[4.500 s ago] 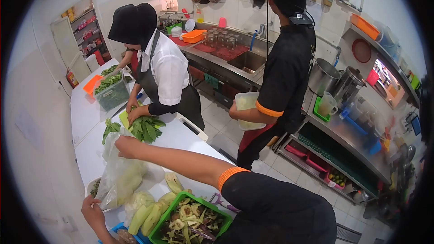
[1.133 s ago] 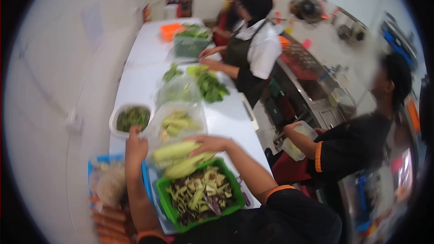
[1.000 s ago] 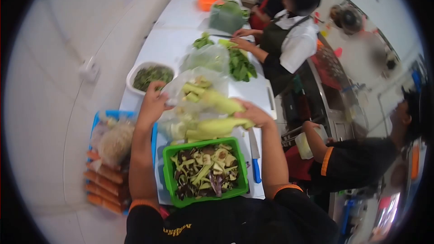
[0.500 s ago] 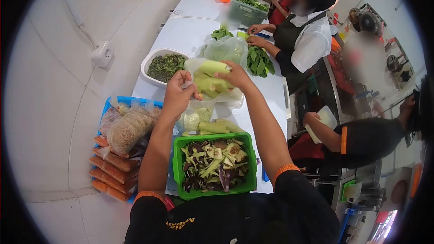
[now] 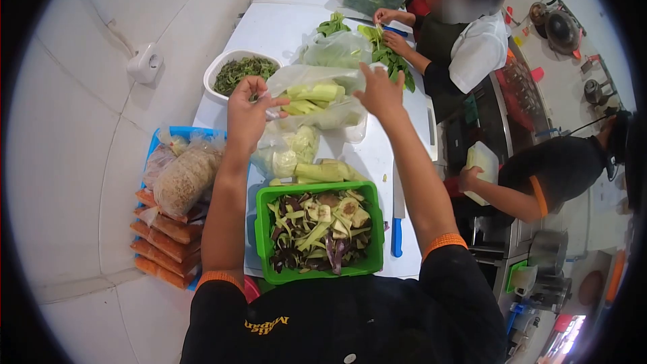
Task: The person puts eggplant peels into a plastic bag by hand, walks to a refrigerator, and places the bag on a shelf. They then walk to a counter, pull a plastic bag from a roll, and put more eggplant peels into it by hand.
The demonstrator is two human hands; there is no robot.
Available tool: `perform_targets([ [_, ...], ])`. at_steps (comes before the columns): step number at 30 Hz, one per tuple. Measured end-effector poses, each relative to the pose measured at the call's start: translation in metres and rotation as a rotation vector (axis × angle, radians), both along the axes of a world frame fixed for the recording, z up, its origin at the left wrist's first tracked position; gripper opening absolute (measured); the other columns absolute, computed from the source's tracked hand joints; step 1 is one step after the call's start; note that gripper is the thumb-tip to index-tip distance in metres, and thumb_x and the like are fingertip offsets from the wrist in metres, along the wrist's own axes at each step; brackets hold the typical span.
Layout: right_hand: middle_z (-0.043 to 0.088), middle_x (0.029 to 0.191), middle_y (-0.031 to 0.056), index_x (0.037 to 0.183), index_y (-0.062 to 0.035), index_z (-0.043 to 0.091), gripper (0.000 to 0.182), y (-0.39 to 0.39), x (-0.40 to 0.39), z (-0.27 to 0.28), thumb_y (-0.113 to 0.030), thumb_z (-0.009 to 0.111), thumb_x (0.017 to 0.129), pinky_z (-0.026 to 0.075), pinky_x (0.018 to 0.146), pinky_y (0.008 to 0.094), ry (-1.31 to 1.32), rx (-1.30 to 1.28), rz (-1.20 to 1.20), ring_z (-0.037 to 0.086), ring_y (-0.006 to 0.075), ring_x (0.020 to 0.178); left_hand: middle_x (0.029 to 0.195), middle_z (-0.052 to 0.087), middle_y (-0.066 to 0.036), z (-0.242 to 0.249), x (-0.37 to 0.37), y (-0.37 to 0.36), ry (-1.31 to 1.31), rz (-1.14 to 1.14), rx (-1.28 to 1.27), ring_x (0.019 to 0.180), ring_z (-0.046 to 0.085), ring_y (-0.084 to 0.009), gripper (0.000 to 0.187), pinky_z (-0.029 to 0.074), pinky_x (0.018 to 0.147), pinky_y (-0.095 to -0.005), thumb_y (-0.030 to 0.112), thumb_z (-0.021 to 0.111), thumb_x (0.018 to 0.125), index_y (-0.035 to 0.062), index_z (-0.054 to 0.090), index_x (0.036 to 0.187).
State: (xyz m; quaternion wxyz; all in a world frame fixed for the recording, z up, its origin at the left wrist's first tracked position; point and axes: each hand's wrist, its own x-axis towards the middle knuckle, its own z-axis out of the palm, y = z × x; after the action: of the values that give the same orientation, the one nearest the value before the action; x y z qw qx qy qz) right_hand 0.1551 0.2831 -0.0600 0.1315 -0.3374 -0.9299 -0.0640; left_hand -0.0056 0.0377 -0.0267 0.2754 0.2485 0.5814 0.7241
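Observation:
My left hand pinches the near left edge of a clear plastic bag. Inside the bag lie long, pale green vegetable pieces. At the bag's right rim is my right hand, its fingers apart and off the pieces. Below the bag sits another clear bag with pale green contents. More pale green pieces rest on the table behind a green bin. That bin holds purple and green peelings and cut slices.
A knife with a blue handle lies right of the bin. White tub of dark leaves at left; blue crate with stacked bags beside the table. A co-worker handles leafy greens; another person carries a container.
My right hand has let go of the pale green pieces and moved right to the bag's rim. The pieces now lie lower in the bag. The camera view has shifted slightly.

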Motion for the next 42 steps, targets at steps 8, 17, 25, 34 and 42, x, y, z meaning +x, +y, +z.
perform_targets([
  [8, 0.073, 0.086, 0.0165, 0.121, -0.0062, 0.063, 0.047, -0.027, 0.056, 0.05, -0.034, 0.075, 0.085, 0.056, 0.074, 0.0387, 0.079, -0.821, 0.301, 0.073, 0.0296, 0.078, 0.118, 0.053, -0.007, 0.006, 0.003, 0.014, 0.391, 0.066, 0.122, 0.112, 0.064, -0.0236, 0.014, 0.065, 0.081, -0.0352, -0.009, 0.048, 0.097, 0.0012, 0.055, 0.104],
  [17, 0.058, 0.132, 0.0196, 0.137, -0.015, 0.054, 0.072, -0.075, 0.035, -0.103, -0.052, 0.076, 0.079, 0.044, 0.106, 0.0424, -0.438, -1.03, 0.537, 0.059, 0.0332, 0.115, 0.134, 0.054, -0.009, 0.045, 0.002, 0.089, 0.513, -0.096, 0.229, 0.108, 0.063, -0.0185, 0.03, 0.066, 0.069, -0.0305, -0.015, 0.044, 0.088, 0.0029, 0.06, 0.106],
  [25, 0.064, 0.12, 0.0081, 0.136, -0.0073, 0.058, 0.06, -0.04, 0.066, -0.078, -0.029, 0.077, 0.083, 0.045, 0.096, 0.0304, -0.147, -1.561, 0.339, 0.057, 0.0174, 0.112, 0.142, 0.052, -0.011, 0.014, -0.016, 0.025, 0.451, -0.049, -0.055, 0.095, 0.067, -0.0151, 0.037, 0.055, 0.051, -0.0248, -0.015, 0.043, 0.085, 0.005, 0.059, 0.112],
  [34, 0.061, 0.13, 0.0106, 0.134, -0.0102, 0.061, 0.062, -0.014, 0.057, 0.024, -0.026, 0.081, 0.077, 0.042, 0.103, 0.0333, 0.059, -1.469, 0.588, 0.055, 0.0221, 0.12, 0.147, 0.049, -0.011, 0.002, 0.005, 0.009, 0.464, -0.17, -0.019, 0.082, 0.063, -0.0118, 0.036, 0.049, 0.054, -0.0217, -0.017, 0.041, 0.083, 0.0059, 0.055, 0.107],
  [42, 0.063, 0.109, 0.0214, 0.13, -0.0126, 0.064, 0.053, -0.033, -0.05, -0.011, -0.018, 0.077, 0.079, 0.048, 0.093, 0.0471, 0.245, -0.153, 0.576, 0.062, 0.0376, 0.103, 0.151, 0.046, -0.01, 0.013, 0.017, 0.037, 0.489, -0.174, 0.119, 0.054, 0.054, -0.0034, 0.034, 0.04, 0.043, -0.0197, -0.017, 0.041, 0.087, 0.0065, 0.054, 0.108],
])
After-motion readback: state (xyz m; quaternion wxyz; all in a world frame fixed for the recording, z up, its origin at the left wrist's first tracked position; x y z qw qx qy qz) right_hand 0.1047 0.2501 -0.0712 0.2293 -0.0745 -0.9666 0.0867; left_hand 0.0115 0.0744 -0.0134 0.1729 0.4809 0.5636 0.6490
